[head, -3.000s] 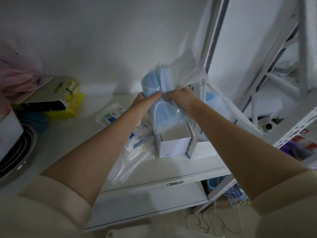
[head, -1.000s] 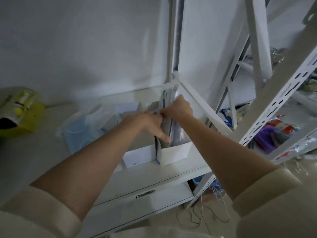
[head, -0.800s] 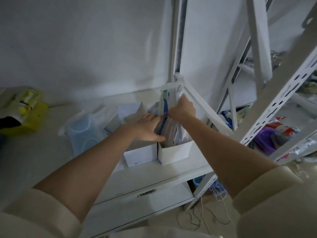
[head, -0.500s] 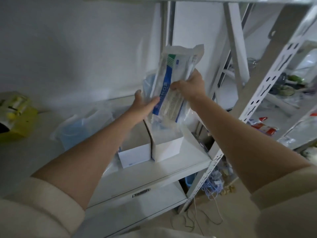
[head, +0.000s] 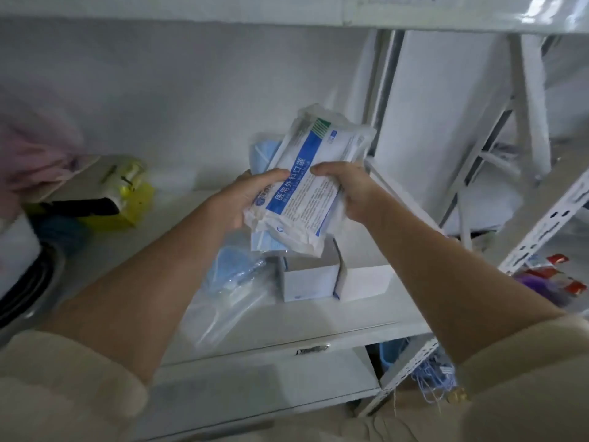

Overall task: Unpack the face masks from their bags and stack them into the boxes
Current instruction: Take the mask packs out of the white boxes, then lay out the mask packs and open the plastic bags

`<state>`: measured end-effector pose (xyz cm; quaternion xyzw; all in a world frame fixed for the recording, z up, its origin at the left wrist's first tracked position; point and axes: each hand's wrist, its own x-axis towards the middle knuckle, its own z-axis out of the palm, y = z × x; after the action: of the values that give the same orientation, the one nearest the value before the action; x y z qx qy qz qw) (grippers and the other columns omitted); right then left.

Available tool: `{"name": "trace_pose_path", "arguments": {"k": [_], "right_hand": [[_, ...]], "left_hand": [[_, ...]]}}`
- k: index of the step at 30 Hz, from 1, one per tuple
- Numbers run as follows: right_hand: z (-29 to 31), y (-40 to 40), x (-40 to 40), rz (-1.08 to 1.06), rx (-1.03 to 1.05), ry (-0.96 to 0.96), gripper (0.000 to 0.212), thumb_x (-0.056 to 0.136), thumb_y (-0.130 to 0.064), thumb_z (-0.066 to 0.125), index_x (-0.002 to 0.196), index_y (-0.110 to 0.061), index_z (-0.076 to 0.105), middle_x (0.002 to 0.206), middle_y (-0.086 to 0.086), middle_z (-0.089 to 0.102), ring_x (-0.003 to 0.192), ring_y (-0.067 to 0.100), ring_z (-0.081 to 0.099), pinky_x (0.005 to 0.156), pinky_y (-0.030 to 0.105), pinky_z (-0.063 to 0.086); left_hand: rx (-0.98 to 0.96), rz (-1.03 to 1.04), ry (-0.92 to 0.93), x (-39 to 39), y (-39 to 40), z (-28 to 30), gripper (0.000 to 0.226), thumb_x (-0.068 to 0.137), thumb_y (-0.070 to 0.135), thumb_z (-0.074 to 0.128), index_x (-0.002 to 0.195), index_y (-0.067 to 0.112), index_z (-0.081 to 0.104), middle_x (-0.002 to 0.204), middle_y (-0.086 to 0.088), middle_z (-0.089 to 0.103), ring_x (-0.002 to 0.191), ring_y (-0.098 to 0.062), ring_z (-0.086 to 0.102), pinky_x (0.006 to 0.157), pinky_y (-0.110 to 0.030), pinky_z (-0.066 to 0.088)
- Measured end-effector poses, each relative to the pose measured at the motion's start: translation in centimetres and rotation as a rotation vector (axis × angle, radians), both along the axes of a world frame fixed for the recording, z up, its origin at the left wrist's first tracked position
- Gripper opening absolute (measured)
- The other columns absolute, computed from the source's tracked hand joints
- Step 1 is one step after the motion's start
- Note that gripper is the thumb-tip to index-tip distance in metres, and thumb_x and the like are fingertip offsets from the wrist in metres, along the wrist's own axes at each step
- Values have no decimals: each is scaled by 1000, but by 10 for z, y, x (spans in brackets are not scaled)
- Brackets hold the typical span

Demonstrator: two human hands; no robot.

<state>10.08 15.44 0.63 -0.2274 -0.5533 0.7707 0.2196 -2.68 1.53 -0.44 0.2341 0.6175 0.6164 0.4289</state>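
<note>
Two cream sleeves point(head: 63, 387) reach forward from the bottom edge. Below them runs a white metal shelf point(head: 318, 320), with loose clear plastic bags point(head: 223, 314) lying left of two open white cardboard boxes point(head: 310, 283) that stand side by side. Above the boxes, the left hand point(head: 245, 199) and right hand point(head: 350, 193) curl their fingers around one sealed white-and-blue printed bag of face masks point(head: 306, 189), thumbs pressed on its front. It hides part of a blue mask bundle point(head: 263, 154) behind. Far left sits a yellow package point(head: 127, 193).
</note>
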Motion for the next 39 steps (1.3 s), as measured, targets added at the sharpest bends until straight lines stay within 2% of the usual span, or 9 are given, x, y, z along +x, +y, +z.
{"name": "trace_pose_path", "arguments": {"k": [6,10,12,14,16,19,25,28,39], "right_hand": [[-15,-64,-75,214,-73,-31,56,72,-3,67,127,0,56,119,23,65,107,38,66,93,50,52],[-35,-89,-96,231,-195,-114,40,87,-7,58,127,-5,57,122,19,65,107,34,65,88,45,54],[-52,-92,-98,188,-236,-215,36,91,-9,56,126,-4,57,118,17,67,105,32,66,84,40,54],[-67,-92,-102,99,-25,-441,36,91,-8,56,126,2,56,108,16,68,97,32,66,78,35,53],[-69,-96,-101,67,516,-728,35,92,-10,52,125,1,55,112,13,65,97,27,64,75,31,48],[-58,-89,-96,-97,826,-683,36,90,-8,47,125,0,51,120,13,59,105,25,58,78,27,43],[-37,-50,-70,-307,858,-565,38,86,-11,51,123,-6,51,122,15,56,113,31,55,93,34,46],[-38,-15,-36,-358,857,-678,38,85,-10,49,124,-8,52,125,14,55,114,31,55,93,33,46],[-62,37,42,-52,1021,-944,53,91,-16,46,141,-4,37,140,15,44,129,30,43,105,33,37]], "left_hand": [[50,218,70,-51,-81,-9,38,84,21,71,118,6,62,103,-17,74,81,-28,74,63,-35,59],[-197,503,333,-82,-104,-27,105,53,50,81,142,24,33,134,-4,54,108,-26,65,83,-43,58],[-391,499,494,-89,-105,-40,114,49,60,72,148,32,23,147,-3,39,126,-27,51,97,-43,51],[-606,361,599,-88,-102,-64,100,65,54,68,150,37,18,150,-9,31,133,-33,40,105,-44,42],[-754,152,664,-82,-98,-90,87,74,54,61,148,44,18,145,-14,32,130,-38,39,108,-46,37],[-829,34,786,-87,-92,-95,82,69,56,59,142,52,23,135,-14,40,121,-40,44,106,-48,37],[-636,145,955,-88,-47,-56,92,58,51,59,144,35,33,147,-11,40,131,-35,41,107,-46,38],[-411,130,1012,-53,-9,-54,72,67,40,63,136,23,50,139,-12,50,126,-33,47,105,-37,40],[-282,-184,1200,50,113,-64,45,78,24,69,122,21,62,128,-6,59,119,-29,52,98,-39,44]]}}
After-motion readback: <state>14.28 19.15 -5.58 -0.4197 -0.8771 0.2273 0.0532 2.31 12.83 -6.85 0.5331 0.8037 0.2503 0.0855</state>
